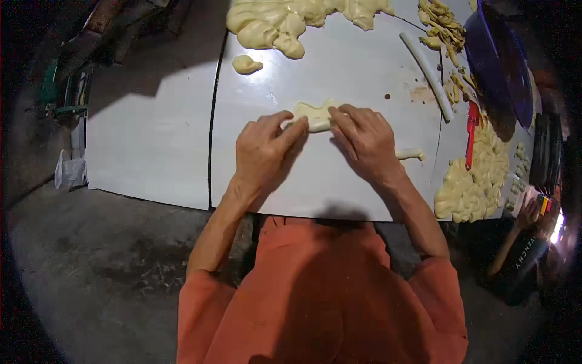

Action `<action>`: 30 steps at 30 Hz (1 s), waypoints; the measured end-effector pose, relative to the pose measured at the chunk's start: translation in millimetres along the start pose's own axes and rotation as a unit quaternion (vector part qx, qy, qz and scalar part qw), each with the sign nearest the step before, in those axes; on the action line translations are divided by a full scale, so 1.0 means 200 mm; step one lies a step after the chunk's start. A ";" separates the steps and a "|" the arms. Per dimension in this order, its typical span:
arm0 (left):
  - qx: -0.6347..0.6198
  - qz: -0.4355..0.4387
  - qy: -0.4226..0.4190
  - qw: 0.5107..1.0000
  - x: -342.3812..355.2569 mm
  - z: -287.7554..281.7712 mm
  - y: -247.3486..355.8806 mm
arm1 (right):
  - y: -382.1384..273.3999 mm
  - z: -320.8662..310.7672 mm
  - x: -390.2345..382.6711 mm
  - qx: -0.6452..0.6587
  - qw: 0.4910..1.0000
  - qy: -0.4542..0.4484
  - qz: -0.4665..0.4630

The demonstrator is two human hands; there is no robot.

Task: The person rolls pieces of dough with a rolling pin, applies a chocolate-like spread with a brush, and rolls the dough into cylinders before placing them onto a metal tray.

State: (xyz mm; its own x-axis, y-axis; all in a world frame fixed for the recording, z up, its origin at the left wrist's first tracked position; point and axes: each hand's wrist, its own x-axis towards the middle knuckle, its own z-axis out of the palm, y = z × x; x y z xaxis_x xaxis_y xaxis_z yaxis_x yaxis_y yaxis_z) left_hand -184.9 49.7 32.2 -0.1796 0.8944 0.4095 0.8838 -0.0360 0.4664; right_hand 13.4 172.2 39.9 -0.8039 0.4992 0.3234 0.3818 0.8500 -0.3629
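Dough piece (315, 114), pale and flat, at the centre of the white table (339, 73), pinched from both sides. Left hand (264, 148) at its 8 o'clock, thumb and forefinger closed on the left edge. Right hand (364, 141) at its 4 o'clock, fingers pressed together over the right edge, tips touching the dough.

Table made of two white sheets, meeting in a dark seam (212, 121) at 9 o'clock of the hands. Left sheet (145, 139) bare and in part shadow. Near edge bending across just above the orange shirt (321, 291). Grey concrete floor (91, 261) below and at 7 o'clock, dim, with dark clutter at 10 o'clock by the table's far left corner.

Big dough mass (285, 21) at 12 o'clock, well apart from the hands. Blue basin (497, 60) at 2 o'clock by the right edge. Heap of shaped dough bits (473, 176) at 3 to 4 o'clock. White rod (427, 73) slanting at 1 o'clock, near a pile of yellow scraps (442, 27). Red scraper (471, 130) just beside the heap. Small dough lump (247, 64) at 11 o'clock. Tiny dough strip (409, 155) touching the right wrist side, at 3 o'clock.

Open white surface between the hands and the big mass, and leftward to the seam. Right side crowded. Another person's arm (515, 242) low at 4 o'clock, beyond the table corner.
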 end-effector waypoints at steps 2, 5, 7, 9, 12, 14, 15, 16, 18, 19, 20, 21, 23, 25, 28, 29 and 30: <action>-0.002 0.036 -0.067 0.997 -0.04 -0.01 0.01 | 0.00 0.00 -0.05 -0.034 0.997 -0.011 -0.067; 0.035 -0.005 -0.056 0.998 0.04 0.03 -0.02 | 0.04 0.04 0.00 -0.079 0.995 -0.053 -0.035; 0.042 -0.029 -0.050 0.997 0.07 0.03 -0.01 | 0.04 0.05 0.04 -0.080 0.996 -0.040 0.003; 0.010 -0.006 0.002 1.000 0.06 0.02 -0.03 | 0.02 0.01 0.02 -0.059 0.998 -0.017 -0.015; 0.015 0.031 -0.064 0.997 0.00 0.04 -0.03 | 0.03 0.00 -0.02 -0.027 0.998 -0.046 -0.043; 0.046 0.009 -0.038 0.998 0.07 0.06 -0.04 | 0.07 0.03 0.03 -0.072 0.996 -0.053 -0.032; 0.038 -0.013 -0.038 0.998 0.10 0.06 -0.04 | 0.08 0.04 0.06 -0.077 0.995 -0.061 -0.012; 0.033 -0.036 -0.037 0.998 0.12 0.06 -0.04 | 0.09 0.05 0.08 -0.092 0.994 -0.050 -0.015; 0.027 -0.037 -0.021 0.999 0.13 0.04 -0.04 | 0.07 0.03 0.09 -0.056 0.997 -0.043 0.012; 0.015 -0.021 -0.032 0.999 0.11 0.01 -0.02 | 0.06 0.02 0.07 -0.056 0.997 -0.042 0.013; 0.002 -0.006 -0.044 0.999 0.10 -0.01 -0.01 | 0.05 0.01 0.04 -0.048 0.998 -0.031 -0.010; 0.013 0.010 -0.064 0.998 0.07 0.03 -0.04 | 0.05 0.01 0.02 -0.040 0.998 -0.020 -0.033; 0.039 0.004 -0.061 0.997 0.09 0.05 -0.06 | 0.07 0.04 0.05 -0.062 0.997 -0.037 -0.027; 0.071 -0.023 -0.052 0.996 0.14 0.07 -0.08 | 0.11 0.08 0.11 -0.084 0.996 -0.033 -0.021; 0.015 -0.062 -0.047 0.997 0.16 0.03 -0.06 | 0.09 0.04 0.14 -0.026 0.999 -0.011 0.015; 0.011 -0.040 -0.058 0.997 0.15 0.02 -0.08 | 0.08 0.01 0.12 -0.007 0.999 -0.018 0.025; 0.009 -0.035 -0.060 0.998 0.15 0.01 -0.09 | 0.09 0.02 0.10 -0.009 0.999 -0.016 0.030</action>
State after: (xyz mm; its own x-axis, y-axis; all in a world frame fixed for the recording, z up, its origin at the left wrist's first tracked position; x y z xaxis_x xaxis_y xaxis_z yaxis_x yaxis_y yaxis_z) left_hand -205.5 77.3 34.6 -0.1888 0.9417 0.2784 0.8790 0.0357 0.4755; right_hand 1.2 196.3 36.2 -0.7933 0.5442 0.2728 0.4379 0.8215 -0.3653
